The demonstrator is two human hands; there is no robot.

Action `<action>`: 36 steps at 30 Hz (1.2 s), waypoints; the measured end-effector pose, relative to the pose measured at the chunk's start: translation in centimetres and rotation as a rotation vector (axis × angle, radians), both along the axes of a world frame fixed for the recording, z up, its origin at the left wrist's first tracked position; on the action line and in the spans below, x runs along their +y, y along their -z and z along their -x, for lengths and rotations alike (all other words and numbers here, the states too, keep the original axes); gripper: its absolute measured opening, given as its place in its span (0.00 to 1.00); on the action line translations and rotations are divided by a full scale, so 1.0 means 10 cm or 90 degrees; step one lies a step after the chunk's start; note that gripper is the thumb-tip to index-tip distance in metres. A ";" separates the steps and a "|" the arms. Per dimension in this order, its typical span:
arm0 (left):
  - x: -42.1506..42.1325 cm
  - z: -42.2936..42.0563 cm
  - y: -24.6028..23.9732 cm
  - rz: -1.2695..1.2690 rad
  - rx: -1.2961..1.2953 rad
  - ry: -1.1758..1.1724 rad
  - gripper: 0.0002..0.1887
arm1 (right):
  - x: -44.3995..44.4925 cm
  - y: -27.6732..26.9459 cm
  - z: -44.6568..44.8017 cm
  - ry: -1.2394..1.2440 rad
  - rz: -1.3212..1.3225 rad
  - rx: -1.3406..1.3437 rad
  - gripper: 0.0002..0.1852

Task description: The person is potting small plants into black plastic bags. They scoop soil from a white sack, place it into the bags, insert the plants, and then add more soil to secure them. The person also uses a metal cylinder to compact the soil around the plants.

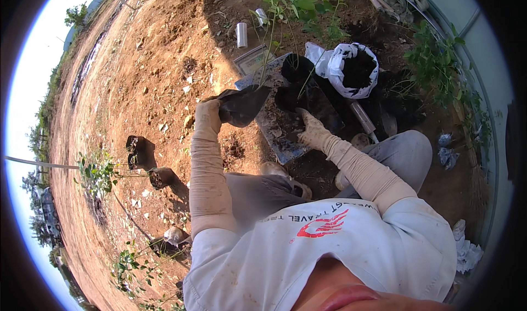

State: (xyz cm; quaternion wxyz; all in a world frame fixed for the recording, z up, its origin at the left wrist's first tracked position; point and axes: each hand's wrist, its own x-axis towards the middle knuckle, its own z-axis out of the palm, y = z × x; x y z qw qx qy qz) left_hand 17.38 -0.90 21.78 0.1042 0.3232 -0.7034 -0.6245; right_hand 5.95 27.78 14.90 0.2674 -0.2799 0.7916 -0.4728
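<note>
My left hand (209, 112), in a soiled light glove, grips a black plastic nursery bag (243, 105) at its lower left end. The bag lies tilted, with the thin stem of a seedling (266, 60) rising beside its right end. My right hand (312, 130), also gloved, reaches over a dirt-covered board (271, 136), its fingers at the near edge of another dark pot (288, 98); whether it grips anything there is hidden. A further black pot (295, 67) stands behind. To the right, a white plastic bag (335, 70) holds dark soil (359, 69).
Several potted seedlings stand on the ground at left, among them a small black pot (162, 178). A clear plastic roll (241, 35) lies beyond the board. A trowel-like tool (362, 116) lies right of the board. Leafy plants (432, 70) line the pale wall (486, 64) at right.
</note>
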 end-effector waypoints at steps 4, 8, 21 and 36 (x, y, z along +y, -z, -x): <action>0.77 -0.32 -0.68 -0.042 0.113 0.044 0.14 | -0.20 -0.36 -0.06 -0.238 0.169 0.302 0.32; 1.40 -0.31 -1.01 -0.039 0.305 0.268 0.25 | 0.12 -1.03 0.12 -0.274 0.244 0.565 0.27; 2.67 0.94 -0.67 -0.318 0.366 0.351 0.61 | 1.51 -2.23 0.79 -0.326 0.100 0.325 0.40; 2.65 2.24 0.89 -0.048 0.158 0.452 0.38 | 1.54 -0.04 1.98 -0.327 -0.093 0.438 0.32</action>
